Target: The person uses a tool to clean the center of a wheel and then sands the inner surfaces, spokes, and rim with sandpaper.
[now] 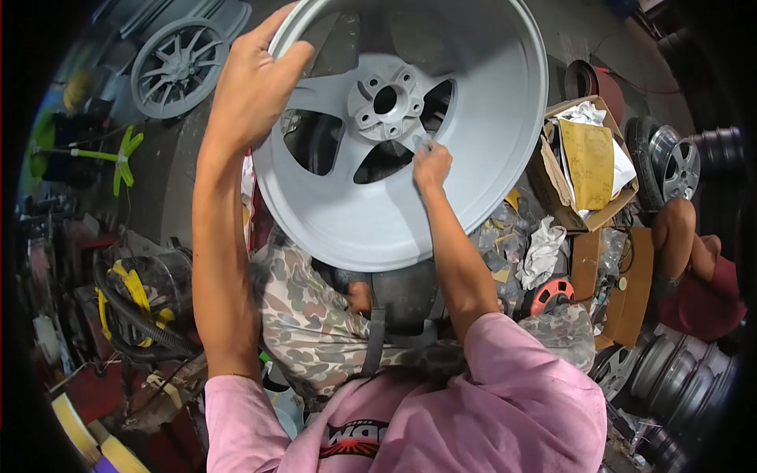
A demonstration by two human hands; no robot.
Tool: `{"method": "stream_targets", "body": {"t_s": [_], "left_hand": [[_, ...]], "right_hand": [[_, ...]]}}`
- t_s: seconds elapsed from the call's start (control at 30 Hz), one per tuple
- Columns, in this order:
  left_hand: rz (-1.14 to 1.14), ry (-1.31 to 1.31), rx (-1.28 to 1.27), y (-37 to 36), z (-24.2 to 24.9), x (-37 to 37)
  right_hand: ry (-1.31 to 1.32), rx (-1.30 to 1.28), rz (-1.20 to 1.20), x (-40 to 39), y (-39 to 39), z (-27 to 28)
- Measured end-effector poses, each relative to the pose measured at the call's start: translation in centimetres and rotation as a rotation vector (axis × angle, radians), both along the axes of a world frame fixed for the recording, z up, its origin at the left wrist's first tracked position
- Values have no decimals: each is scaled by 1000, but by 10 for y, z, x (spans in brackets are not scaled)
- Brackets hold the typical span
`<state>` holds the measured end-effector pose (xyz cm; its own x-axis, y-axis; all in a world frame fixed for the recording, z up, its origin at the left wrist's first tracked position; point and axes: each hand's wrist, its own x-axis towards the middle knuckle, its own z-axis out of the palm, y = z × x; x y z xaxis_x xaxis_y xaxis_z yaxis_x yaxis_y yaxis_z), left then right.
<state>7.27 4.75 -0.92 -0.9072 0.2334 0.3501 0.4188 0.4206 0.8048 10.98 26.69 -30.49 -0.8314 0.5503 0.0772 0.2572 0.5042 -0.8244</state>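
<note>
A large grey wheel rim (pixel 363 229) is tilted up in front of me, its hub with several bolt holes facing me. My left hand (pixel 264 83) is closed round its upper left edge, thumb on the near side and most fingers hidden behind. My right hand (pixel 433 167) is closed against the inner face, by the base of a spoke just below the hub. A small pale greyish piece shows at its fingertips, too blurred to name.
Another multi-spoke rim (pixel 178 67) leans at the upper left. At right stand a cardboard box (pixel 587 217) with sandpaper sheets (pixel 589 162), a tyre (pixel 645 162), and another person's bent leg (pixel 675 236). A black hose (pixel 142 319) lies at left; stacked rims (pixel 682 374) are lower right.
</note>
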Motion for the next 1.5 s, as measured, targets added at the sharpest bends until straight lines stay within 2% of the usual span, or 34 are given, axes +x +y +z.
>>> {"method": "stream_targets", "body": {"t_s": [0.03, 0.1, 0.2, 0.27, 0.3, 0.37, 0.4, 0.43, 0.5, 0.53, 0.57, 0.63, 0.67, 0.7, 0.77, 0.8, 0.83, 0.9, 0.93, 0.97, 1.03, 1.1, 1.13, 1.17, 1.2, 1.27, 1.3, 1.37, 1.4, 1.47, 1.5], "left_hand": [[0, -7, 3, -1, -1, 2], [17, -18, 0, 1, 1, 1], [1, -44, 60, 0, -2, -3], [11, -83, 48, 2, 4, 1], [17, -121, 37, 3, 6, 3], [8, -90, 33, -1, 5, -4], [-1, -87, 24, -4, 1, -2], [-3, -108, 23, 0, 1, 4], [-41, 129, -28, 13, 14, 3], [-24, 95, -31, 15, 18, 7], [-18, 99, -31, 17, 23, 12], [-6, -1, -19, 19, 32, 20], [4, -1, -17, 18, 35, 19], [2, 2, -64, 17, 36, 21], [-3, 15, -109, 17, 32, 18], [-1, 56, -57, 15, 23, 12], [-4, 87, -7, 14, 17, 9], [-15, 104, -39, 12, 17, 8], [-26, 122, -72, 11, 18, 7], [-23, 126, -73, 11, 22, 9], [-2, -4, -58, 15, 28, 18], [-20, 48, -39, 12, 18, 8], [-39, 96, -28, 10, 15, 5], [-39, 100, -33, 11, 16, 6], [-43, 76, -18, 12, 17, 7], [-43, 50, 0, 13, 17, 7], [-53, 61, 8, 12, 15, 5], [-57, 69, 20, 10, 16, 6], [-53, 72, -22, 10, 21, 9], [-36, 73, -72, 6, 22, 8], [-44, 103, -80, 5, 18, 3]], "right_hand": [[-132, -62, 34, 10, 6, -8], [-188, -23, -11, 6, 4, -32], [-141, -99, -133, -3, -43, -4], [-140, -302, -101, -3, -50, 23], [-145, -303, -104, 10, -42, 14], [-30, -523, -137, 19, -16, -17], [-124, -563, -199, 21, 0, -27], [-143, -562, -208, 28, -3, -26], [-335, -405, -242, 5, -6, -13], [-286, -273, -245, -7, -12, -38], [-284, -272, -239, -15, -16, -35], [-103, -665, -124, -23, -21, -28], [-25, -836, 29, -16, -19, 1], [-37, -837, 28, -4, -12, 5], [-217, -653, -58, 7, 8, 11], [-275, -289, -115, 10, 13, 2], [-278, -291, -114, 9, 9, -20], [-261, 111, -54, -5, -1, -57], [-158, 7, -72, -12, -11, -44], [-154, 6, -69, -16, -12, -25], [-148, -749, 31, -9, -7, 3], [-173, -742, 23, -2, 8, -21], [-165, -486, -88, 2, 11, -51], [-150, -231, -195, 2, 8, -54], [-148, -233, -198, -1, 3, -57], [-8, -263, 16, -3, -19, -18], [-10, -265, 18, 3, -21, -3], [80, -159, 431, 27, -22, 23], [77, -161, 439, 37, -26, 32], [235, 132, 590, 49, -36, 42], [229, 125, 596, 50, -41, 39]]}}
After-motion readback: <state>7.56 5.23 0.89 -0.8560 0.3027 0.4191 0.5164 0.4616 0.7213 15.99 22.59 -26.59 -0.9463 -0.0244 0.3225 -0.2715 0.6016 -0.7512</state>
